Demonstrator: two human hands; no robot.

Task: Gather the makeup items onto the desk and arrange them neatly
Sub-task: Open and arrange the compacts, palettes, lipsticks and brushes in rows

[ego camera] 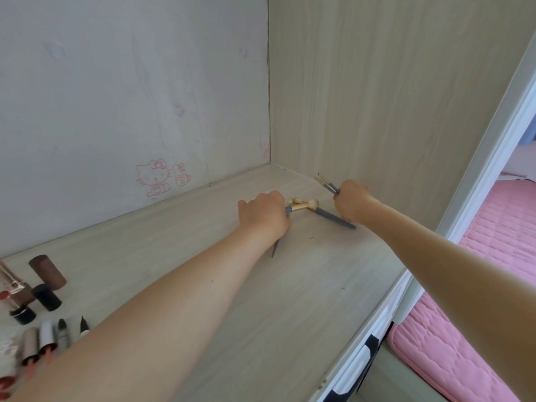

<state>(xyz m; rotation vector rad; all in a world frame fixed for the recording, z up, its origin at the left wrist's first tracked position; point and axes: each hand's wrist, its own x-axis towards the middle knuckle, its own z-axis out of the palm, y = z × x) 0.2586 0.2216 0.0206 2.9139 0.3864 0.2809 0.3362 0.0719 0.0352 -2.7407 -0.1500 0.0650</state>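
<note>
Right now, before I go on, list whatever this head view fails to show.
1. Head view: the left hand covers most of the brush it grips; only its head end and a dark tip below the wrist show.
2. Head view: thin brushes in the right hand are blurred, number unclear, lower ends hidden in the fist.
3. Head view: lipsticks at lower left are blurred, cut off by the frame edge and the left forearm.

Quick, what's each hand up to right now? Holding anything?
Left hand: closed on a makeup brush.
Right hand: closed on a few thin brushes.
</note>
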